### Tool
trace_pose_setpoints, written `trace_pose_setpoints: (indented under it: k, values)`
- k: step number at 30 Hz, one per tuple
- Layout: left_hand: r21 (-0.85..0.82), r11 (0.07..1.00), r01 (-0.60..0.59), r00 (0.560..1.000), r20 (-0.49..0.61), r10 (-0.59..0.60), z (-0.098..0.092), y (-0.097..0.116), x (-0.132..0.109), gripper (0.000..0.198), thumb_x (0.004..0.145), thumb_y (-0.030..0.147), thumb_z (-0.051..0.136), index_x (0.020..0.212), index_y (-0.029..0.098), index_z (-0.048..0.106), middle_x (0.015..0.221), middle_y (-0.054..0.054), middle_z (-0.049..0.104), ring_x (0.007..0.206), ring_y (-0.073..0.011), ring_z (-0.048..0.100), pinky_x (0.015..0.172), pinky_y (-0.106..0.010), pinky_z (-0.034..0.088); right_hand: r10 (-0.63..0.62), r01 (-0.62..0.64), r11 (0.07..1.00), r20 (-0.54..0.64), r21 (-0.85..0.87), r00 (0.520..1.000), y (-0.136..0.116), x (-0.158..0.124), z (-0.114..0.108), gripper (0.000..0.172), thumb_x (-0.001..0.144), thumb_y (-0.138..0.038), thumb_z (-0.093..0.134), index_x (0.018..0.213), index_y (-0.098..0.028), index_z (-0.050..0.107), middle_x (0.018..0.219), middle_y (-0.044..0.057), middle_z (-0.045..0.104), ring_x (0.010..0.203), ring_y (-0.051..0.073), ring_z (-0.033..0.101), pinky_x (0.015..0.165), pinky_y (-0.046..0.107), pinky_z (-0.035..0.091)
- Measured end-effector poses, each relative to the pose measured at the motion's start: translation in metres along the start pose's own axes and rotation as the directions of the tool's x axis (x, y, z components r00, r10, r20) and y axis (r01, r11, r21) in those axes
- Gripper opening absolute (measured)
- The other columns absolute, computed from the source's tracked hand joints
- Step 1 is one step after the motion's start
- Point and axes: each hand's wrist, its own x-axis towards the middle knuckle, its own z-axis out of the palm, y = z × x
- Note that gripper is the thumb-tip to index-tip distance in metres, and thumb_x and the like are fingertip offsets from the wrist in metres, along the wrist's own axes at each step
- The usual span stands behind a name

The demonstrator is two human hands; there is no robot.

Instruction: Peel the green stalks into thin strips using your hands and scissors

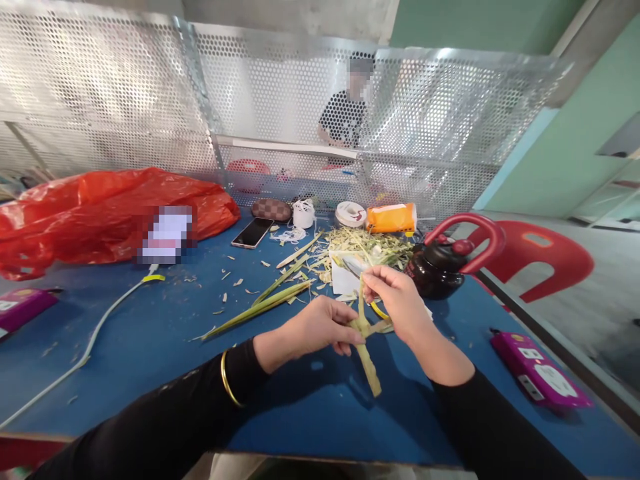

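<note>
Between my two hands is a pale green leaf strip piece (369, 369), its strips crossing at a small knot or fold. My left hand (325, 325) pinches it at the crossing, thumb on top. One upright strip ends in the fingertips of my right hand (395, 293), which are closed on it. A lower tail of the strip hangs down toward the table. Behind my right hand lies a white paper (344, 275) with a blade-like metal thing on it, partly hidden, and a yellow curved handle shows below. Long green leaves (257, 310) lie left of my hands.
A heap of leaf shreds (385, 245) spreads behind my hands. A dark jug with a red handle (437, 270) stands right of it. Around the blue table (165, 360) are phones, a red plastic bag (100, 207), a ribbon spool (350, 214) and purple boxes. Behind a perforated metal screen sits a person.
</note>
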Motion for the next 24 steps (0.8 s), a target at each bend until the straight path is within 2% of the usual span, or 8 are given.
trace_pose_setpoints:
  k: [3,7,13,16,21,24]
  values:
    - [-0.009,1.0,0.024,0.999,0.025,-0.024,-0.001,0.004,-0.002,0.025,0.059,0.035,0.077,0.067,0.013,0.067,0.056,0.002,0.059,0.05,-0.0087,0.056,0.055,-0.021,0.047,0.055,-0.054,0.996,-0.014,0.068,0.998,0.001,0.0,0.001,0.022,0.073,-0.036,0.067,0.065,-0.017,0.057,0.057,-0.002,0.058,0.05,0.012,0.055,0.057,0.026,0.045]
    - [-0.037,0.998,0.046,0.998,0.04,-0.044,-0.002,0.004,-0.004,0.028,0.058,0.037,0.078,0.065,0.013,0.065,0.057,0.002,0.059,0.051,-0.0096,0.057,0.055,-0.022,0.048,0.071,-0.068,0.995,-0.034,0.068,0.997,0.002,-0.002,0.004,0.023,0.072,-0.038,0.067,0.067,-0.018,0.058,0.059,-0.002,0.061,0.051,0.012,0.059,0.058,0.027,0.048]
    - [-0.1,0.993,0.067,0.997,-0.042,-0.072,-0.002,0.002,-0.003,0.035,0.063,0.047,0.073,0.068,0.013,0.064,0.064,-0.002,0.064,0.05,-0.0092,0.058,0.052,-0.021,0.048,0.08,-0.08,0.997,-0.019,0.02,0.997,0.002,-0.003,0.008,0.02,0.075,-0.037,0.064,0.071,-0.018,0.059,0.065,0.0,0.066,0.058,0.015,0.066,0.063,0.028,0.05]
    - [-0.112,0.99,0.088,0.991,-0.086,-0.098,-0.001,0.002,-0.002,0.039,0.064,0.051,0.071,0.07,0.013,0.063,0.059,-0.001,0.063,0.047,-0.0098,0.057,0.047,-0.02,0.045,0.053,-0.053,0.999,0.006,0.004,0.999,0.002,-0.004,0.009,0.019,0.079,-0.036,0.061,0.072,-0.018,0.059,0.067,0.0,0.067,0.062,0.016,0.067,0.065,0.029,0.051]
    - [-0.205,0.971,0.125,0.988,-0.064,-0.141,0.0,-0.002,-0.001,0.036,0.065,0.046,0.073,0.077,0.014,0.065,0.071,-0.004,0.069,0.048,-0.0083,0.058,0.044,-0.018,0.041,-0.05,0.051,0.999,0.042,-0.017,0.998,0.004,-0.007,0.012,0.017,0.084,-0.034,0.058,0.076,-0.019,0.057,0.07,0.001,0.068,0.067,0.017,0.068,0.069,0.03,0.051]
    - [-0.247,0.959,0.137,0.983,-0.086,-0.162,0.0,-0.003,0.0,0.035,0.062,0.043,0.076,0.077,0.013,0.066,0.074,-0.005,0.07,0.048,-0.0078,0.057,0.044,-0.018,0.04,-0.095,0.099,0.994,0.075,-0.052,0.993,0.006,-0.01,0.014,0.017,0.086,-0.033,0.056,0.077,-0.019,0.057,0.074,0.003,0.07,0.073,0.018,0.068,0.073,0.031,0.051]
